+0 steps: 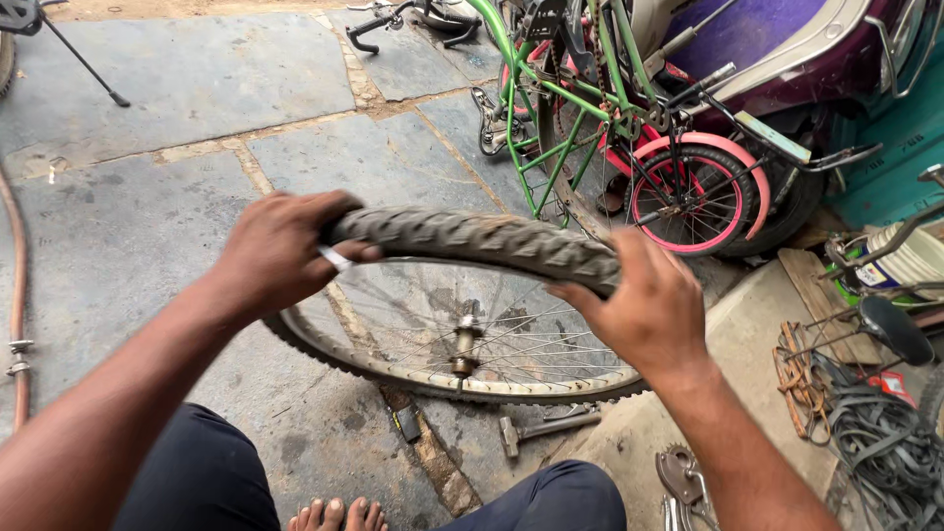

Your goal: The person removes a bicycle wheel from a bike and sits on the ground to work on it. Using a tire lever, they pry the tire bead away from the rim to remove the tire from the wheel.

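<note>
A spoked bicycle wheel (pixel 462 344) with a knobby black tyre (pixel 472 239) lies tilted in front of me over the stone floor. My left hand (pixel 275 251) grips the tyre's upper left part, fingers curled over the tread. My right hand (pixel 644 310) grips the tyre at the upper right, thumb on the tread. The upper stretch of tyre between my hands stands raised away from the rim (pixel 511 385). The hub (pixel 465 339) and axle show in the middle.
A hammer (pixel 536 430) lies on the floor below the wheel. Green and pink bicycles (pixel 629 128) stand behind, next to a purple vehicle (pixel 787 49). Old rubber tubes (pixel 875 433), sprockets (pixel 678 477) and a red hose (pixel 15 285) lie about. My bare toes (pixel 334 513) show below.
</note>
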